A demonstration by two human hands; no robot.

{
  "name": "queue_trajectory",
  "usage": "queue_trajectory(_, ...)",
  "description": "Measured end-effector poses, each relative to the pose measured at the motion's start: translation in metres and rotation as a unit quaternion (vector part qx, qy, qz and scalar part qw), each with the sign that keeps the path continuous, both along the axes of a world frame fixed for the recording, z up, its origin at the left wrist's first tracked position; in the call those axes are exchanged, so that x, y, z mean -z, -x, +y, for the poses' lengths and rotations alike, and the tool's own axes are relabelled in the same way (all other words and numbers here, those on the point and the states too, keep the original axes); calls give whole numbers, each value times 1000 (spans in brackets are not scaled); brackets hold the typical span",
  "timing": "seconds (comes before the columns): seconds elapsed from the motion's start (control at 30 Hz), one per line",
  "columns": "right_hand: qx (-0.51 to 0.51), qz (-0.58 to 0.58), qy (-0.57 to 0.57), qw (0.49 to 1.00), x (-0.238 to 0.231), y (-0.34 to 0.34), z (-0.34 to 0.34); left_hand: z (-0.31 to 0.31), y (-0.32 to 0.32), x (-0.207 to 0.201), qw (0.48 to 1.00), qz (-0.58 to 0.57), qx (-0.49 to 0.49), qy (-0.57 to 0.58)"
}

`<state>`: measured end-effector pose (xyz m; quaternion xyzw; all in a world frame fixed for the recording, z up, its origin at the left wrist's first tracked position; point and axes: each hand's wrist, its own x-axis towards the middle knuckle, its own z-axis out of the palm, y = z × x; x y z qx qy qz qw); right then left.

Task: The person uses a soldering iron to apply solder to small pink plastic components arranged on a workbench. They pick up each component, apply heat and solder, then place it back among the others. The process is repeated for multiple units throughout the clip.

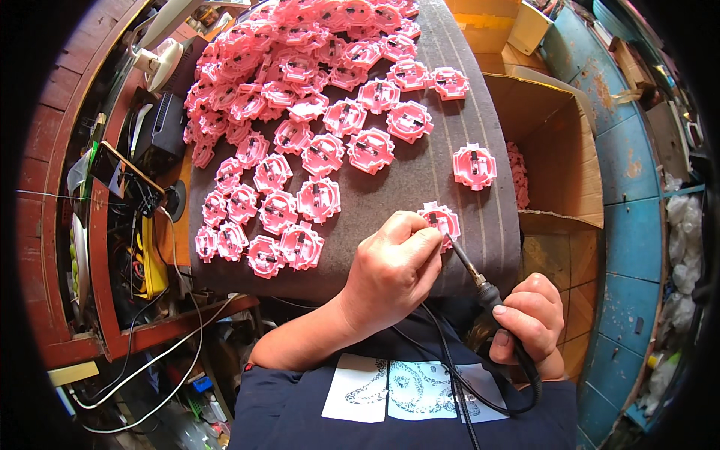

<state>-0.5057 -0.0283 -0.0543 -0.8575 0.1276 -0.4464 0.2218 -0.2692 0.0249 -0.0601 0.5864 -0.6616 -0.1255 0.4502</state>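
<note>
My right hand [531,316] is wrapped round the black handle of a soldering iron [474,274], its cord curving down over my dark shirt. The iron's tip touches or nearly touches the near edge of a pink plastic part [441,217] with a black piece in its middle. Against the left side of that part, my left hand [396,259] is closed in a pinch; what lies between thumb and finger is hidden. One more pink part [475,166] lies alone just beyond, on the dark grey striped work surface [420,184].
A large heap of pink parts [292,45] fills the far left of the surface, with loose rows nearer me. An open cardboard box [559,150] with pink parts inside stands at the right, beside blue cabinets [626,225]. A white lamp [159,64] and cables [176,375] are at the left.
</note>
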Motion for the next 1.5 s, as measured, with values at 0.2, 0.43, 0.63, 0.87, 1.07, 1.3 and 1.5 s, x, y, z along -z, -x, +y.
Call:
queue_trajectory(0.2,6,-1,0,1000,1,1,1,0,0,1,1000,5,3,1)
queue_trajectory(0.43,81,-44,6,996,6,-10,-6,0,-1,1,1000,8,3,3)
queue_trajectory(0.63,53,21,-15,998,13,-22,-19,-1,1,1,1000,9,2,5)
queue_trajectory(0.87,52,24,-36,998,20,-56,-24,-1,0,2,1000,14,2,4)
queue_trajectory(1.07,31,51,-45,997,14,-63,-29,0,0,1,1000,13,2,2)
queue_trajectory(1.3,35,61,-39,997,17,-63,-31,0,1,0,1000,11,6,1)
queue_trajectory(1.5,41,50,-42,997,12,-65,-30,0,1,0,1000,19,7,1)
